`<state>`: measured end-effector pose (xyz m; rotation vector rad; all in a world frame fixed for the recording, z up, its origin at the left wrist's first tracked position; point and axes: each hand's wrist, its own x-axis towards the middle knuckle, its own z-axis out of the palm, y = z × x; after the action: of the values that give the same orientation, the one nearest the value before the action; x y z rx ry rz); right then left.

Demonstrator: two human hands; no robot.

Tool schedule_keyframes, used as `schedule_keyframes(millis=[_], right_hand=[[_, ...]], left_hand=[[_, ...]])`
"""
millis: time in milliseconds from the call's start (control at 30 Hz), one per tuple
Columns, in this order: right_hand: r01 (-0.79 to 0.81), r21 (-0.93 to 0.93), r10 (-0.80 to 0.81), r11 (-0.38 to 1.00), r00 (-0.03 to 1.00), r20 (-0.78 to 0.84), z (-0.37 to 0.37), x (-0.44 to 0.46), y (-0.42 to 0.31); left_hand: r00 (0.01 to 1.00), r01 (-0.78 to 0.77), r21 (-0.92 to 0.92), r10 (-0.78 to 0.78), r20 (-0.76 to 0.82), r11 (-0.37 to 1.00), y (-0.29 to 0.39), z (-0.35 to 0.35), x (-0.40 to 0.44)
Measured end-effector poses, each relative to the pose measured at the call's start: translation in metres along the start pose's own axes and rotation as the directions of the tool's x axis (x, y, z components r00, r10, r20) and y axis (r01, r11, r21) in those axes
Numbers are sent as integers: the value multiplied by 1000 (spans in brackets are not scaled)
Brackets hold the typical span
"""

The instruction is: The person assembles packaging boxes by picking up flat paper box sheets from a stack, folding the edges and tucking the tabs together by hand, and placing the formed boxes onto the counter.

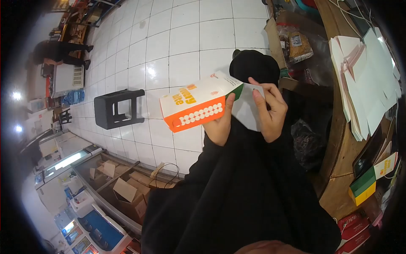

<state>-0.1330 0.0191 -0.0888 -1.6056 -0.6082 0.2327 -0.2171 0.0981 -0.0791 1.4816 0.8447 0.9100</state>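
A printed carton (194, 101), white and orange with a green edge, yellow lettering and rows of white dots, is held tilted in front of my lap. My left hand (219, 129) grips it from below near its right end, thumb on the orange side. At that end a plain pale grey-white panel (246, 111) stands out, seemingly a flap of the carton. My right hand (271, 112) pinches the panel's far edge between thumb and fingers. The inside of the carton is hidden.
White sheets of card (366, 80) are stacked on the wooden table (338, 165) at right, near another green and yellow carton (368, 186). A black stool (118, 109) stands on the tiled floor. Cardboard boxes (127, 188) lie lower left. A person (59, 53) stands at upper left.
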Motion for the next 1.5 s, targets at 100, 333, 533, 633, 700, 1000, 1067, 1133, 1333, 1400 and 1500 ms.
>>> schedule_keyframes(millis=[100, 333, 533, 633, 700, 1000, 1067, 1133, 1333, 1400, 1500], right_hand=[[-254, 279, 285, 926, 955, -77, -5, -3, -6], [-34, 141, 50, 989, 993, -107, -14, -1, -2], [-126, -13, 126, 992, 988, 86, -32, -1, -18], [-361, 253, 345, 898, 933, 105, -39, 4, -33], [-330, 291, 309, 898, 944, 118, -36, 0, -27], [-185, 198, 159, 963, 978, 137, -31, -2, -23], [-160, 177, 138, 971, 982, 131, -31, -1, -24], [-34, 11, 32, 999, 985, 171, -35, 2, -26], [60, -36, -50, 998, 971, 234, -28, 1, -27], [102, -32, -93, 994, 971, 221, -23, -1, -19], [193, 21, -194, 981, 965, 174, -13, -5, -15]], left_hand=[[999, -20, 77, 17, 40, 997, 2, 0, 0], [1000, 5, 149, -7, 16, 989, 2, 2, -2], [997, -13, 49, 10, 71, 999, -2, -5, -2], [957, 73, 15, -74, 281, 997, -17, -13, -3], [894, 238, 2, -220, 389, 971, -54, -43, -5], [952, -107, 109, 70, 298, 988, -101, -44, -7], [965, -58, 80, 35, 260, 995, -90, -39, -6], [970, 56, -2, -54, 237, 998, -77, -36, -7], [914, 391, -339, -317, 253, 856, -32, -37, -10], [902, 423, -389, -340, 265, 819, -22, -36, -10], [896, 441, -424, -359, 262, 791, -16, -33, -12]])
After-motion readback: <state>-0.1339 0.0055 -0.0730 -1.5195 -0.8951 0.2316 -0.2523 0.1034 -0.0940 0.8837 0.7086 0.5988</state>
